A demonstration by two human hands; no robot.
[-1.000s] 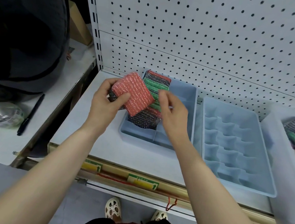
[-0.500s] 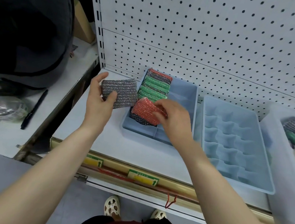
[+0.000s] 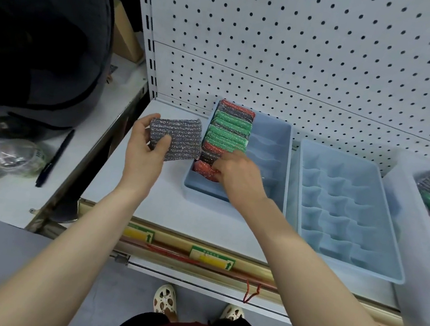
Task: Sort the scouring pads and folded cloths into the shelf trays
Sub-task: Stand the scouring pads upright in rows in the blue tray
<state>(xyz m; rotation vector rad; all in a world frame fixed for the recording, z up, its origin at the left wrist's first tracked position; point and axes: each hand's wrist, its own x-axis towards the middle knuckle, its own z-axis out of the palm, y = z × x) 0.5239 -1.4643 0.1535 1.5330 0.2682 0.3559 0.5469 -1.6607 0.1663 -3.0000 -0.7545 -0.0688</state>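
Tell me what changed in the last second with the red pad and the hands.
The right hand took the red pad off the left hand's stack and pushed it down into the left tray. The left hand still holds the grey pad.

A white pegboard wall (image 3: 314,53) with rows of dark holes rises behind a white shelf (image 3: 151,195), whose front edge carries a gold-coloured price rail (image 3: 197,260) with yellow and green labels. To the left, a slotted white upright (image 3: 148,48) separates the shelf from a lower white surface (image 3: 12,193) holding a black pen (image 3: 55,158) and a clear crumpled bag (image 3: 17,156). Below lies a plain grey floor (image 3: 11,247), evenly lit.
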